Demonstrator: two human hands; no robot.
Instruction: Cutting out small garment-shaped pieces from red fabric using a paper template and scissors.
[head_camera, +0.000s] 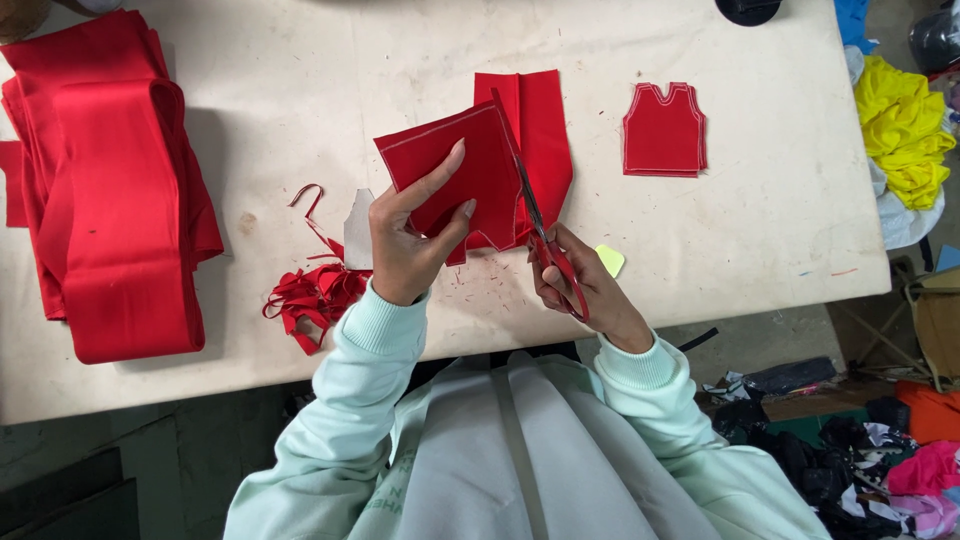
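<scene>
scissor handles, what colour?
Red, like the cloth. The scissors sit in the right hand; head view shows it best.

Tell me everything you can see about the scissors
The scissors have red handles and long, slim metal blades. The right hand grips the handles near the table's front edge, and the blades point up and away from the person, slightly leftward. They run along the right edge of the red fabric piece that the left hand holds up, with the tip reaching past its top corner. The blades look nearly closed, though the gap is hard to tell.
</scene>
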